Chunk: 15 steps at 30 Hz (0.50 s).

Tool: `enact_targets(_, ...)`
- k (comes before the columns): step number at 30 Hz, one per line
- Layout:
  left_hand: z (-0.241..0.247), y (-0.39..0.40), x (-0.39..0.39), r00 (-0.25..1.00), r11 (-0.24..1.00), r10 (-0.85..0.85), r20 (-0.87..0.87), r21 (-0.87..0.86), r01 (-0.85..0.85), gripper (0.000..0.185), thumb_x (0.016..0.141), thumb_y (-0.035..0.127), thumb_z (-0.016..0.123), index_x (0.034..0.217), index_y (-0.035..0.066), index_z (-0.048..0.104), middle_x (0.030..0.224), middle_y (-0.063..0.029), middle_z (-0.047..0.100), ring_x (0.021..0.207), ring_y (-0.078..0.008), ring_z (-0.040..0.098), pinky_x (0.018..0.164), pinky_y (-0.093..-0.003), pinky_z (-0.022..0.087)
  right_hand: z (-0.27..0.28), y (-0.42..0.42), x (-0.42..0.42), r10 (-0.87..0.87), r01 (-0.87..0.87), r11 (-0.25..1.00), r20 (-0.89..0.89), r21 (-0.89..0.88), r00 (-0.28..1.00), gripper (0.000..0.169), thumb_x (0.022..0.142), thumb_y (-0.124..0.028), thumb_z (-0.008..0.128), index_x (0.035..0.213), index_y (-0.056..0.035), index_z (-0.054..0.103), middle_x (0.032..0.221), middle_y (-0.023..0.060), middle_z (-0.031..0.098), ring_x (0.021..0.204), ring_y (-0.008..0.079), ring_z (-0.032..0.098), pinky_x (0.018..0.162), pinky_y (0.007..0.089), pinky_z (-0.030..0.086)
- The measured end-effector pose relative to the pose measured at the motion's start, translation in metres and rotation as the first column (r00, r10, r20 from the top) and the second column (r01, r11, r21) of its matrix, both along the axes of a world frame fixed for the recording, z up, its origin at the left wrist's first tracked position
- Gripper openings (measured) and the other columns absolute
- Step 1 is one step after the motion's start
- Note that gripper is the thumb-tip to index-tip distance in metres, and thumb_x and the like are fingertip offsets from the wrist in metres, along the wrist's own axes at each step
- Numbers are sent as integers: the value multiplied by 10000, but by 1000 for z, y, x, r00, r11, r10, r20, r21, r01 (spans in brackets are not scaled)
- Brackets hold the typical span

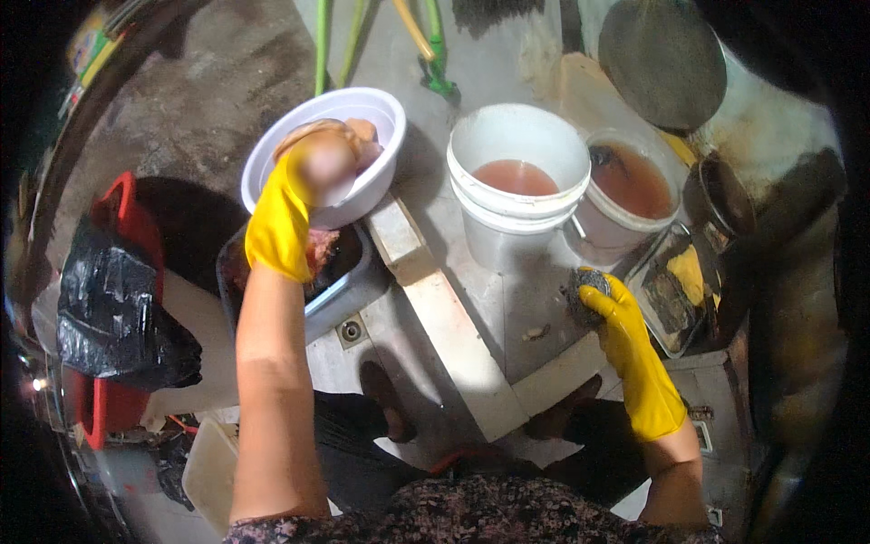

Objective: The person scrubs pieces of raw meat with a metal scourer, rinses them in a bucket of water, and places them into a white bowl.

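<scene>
My left hand (282, 217), in a yellow rubber glove, reaches over a white plastic basin (390, 146). Its fingers are at a pale tan fleshy piece (357, 136) in the basin; a blurred patch covers them, so I cannot tell whether they grip. My right hand (615, 316), gloved in the same yellow, holds a grey scouring pad of metal mesh (586, 289) above the tiled floor. Beyond it stand a white bucket (503, 234) with reddish liquid (520, 178) and a second bucket (601, 238) holding similar liquid and a dark object.
Under the basin, a grey tub (346, 292) holds reddish meat-like matter (323, 248). A low tiled curb (448, 326) runs between tub and buckets. Black plastic (109, 306) covers a red container (119, 408) at left. At right lies a tray (669, 347) with a yellow piece. Green hoses (322, 47) hang behind.
</scene>
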<state>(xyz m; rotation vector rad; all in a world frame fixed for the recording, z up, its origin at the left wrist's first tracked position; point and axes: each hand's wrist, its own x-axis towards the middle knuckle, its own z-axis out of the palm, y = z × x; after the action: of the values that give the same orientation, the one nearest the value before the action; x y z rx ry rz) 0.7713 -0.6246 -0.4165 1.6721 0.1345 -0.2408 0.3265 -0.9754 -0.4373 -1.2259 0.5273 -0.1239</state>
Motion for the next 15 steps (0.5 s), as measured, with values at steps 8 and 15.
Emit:
enact_targets(8, -18, 28, 27, 973, 702, -220, -68, 681, 206, 322, 873, 221, 725, 1121, 15, 738, 927, -153, 718, 760, -261, 678, 636, -412, 538, -3, 0, 1, -3, 0, 999, -55, -49, 998, 372, 977, -83, 668, 1337, 2, 626, 1166, 80, 703, 1037, 177, 668, 954, 306, 523)
enact_targets(15, 3, 23, 3, 924, 642, -358, -136, 682, 349, 355, 918, 208, 671, 1215, 15, 690, 955, -168, 709, 731, -274, 682, 624, -392, 525, -6, -7, -9, 19, -44, 976, -114, -215, 993, 401, 962, -105, 708, 1345, -18, 629, 1172, 79, 702, 1049, 173, 661, 950, 309, 530)
